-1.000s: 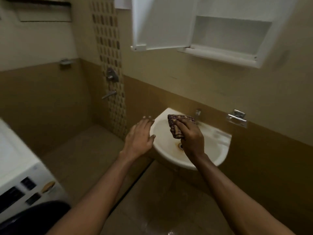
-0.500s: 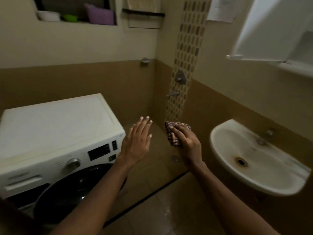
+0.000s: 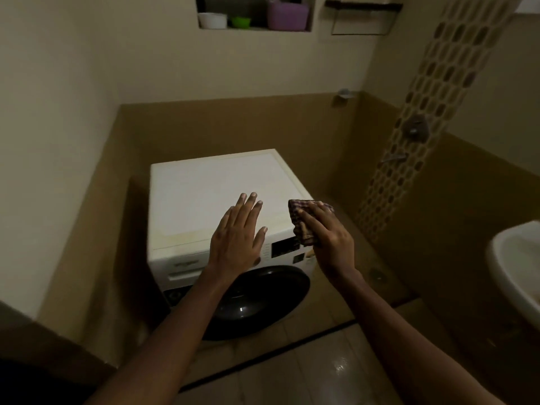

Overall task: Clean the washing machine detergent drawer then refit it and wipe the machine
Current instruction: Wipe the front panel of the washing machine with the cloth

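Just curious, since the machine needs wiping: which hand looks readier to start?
Probably the right hand: it grips the cloth near the washing machine; the left hand is flat and holds nothing.

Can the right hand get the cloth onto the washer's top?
Probably yes: the right hand grips the cloth at the right front corner of the washing machine, nothing between; the left hand hovers further left.

Washing machine [image 3: 204,194] hemmed by walls [image 3: 233,124] behind and left, open floor [image 3: 380,252] between it and sink [image 3: 508,258]
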